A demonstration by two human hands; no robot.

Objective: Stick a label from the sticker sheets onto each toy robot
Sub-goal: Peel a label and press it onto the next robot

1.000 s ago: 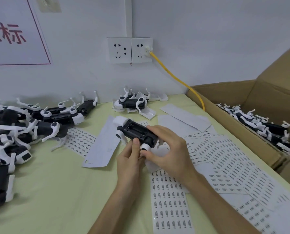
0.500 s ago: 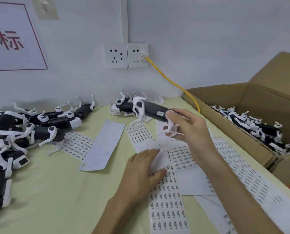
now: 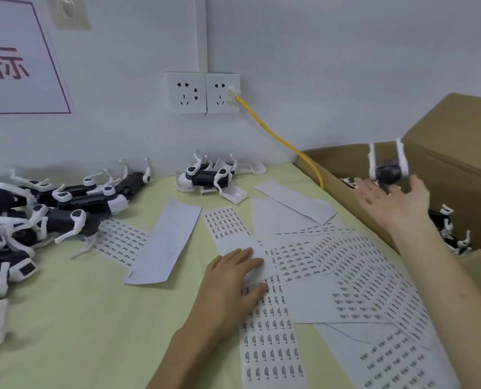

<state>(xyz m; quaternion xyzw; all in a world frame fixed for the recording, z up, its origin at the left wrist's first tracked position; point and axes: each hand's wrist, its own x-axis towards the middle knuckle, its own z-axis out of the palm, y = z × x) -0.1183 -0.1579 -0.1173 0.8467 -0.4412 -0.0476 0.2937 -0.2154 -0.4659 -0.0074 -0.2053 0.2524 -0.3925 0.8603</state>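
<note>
Left hand: laid flat, fingers straight, on the sticker sheets spread over the surface. Right hand: fingers spread apart, held over the cardboard box. Toy robot: seen just beyond the right fingertips, blurred; contact cannot be told.

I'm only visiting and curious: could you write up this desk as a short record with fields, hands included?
left hand: flat on the sticker sheets
right hand: open, fingers spread, above the box
toy: black and white, just past the right hand, over the box; contact unclear
box: cardboard, right side, more toys inside
pile: toys heaped at left
wall: two sockets, yellow cable plugged in
</note>
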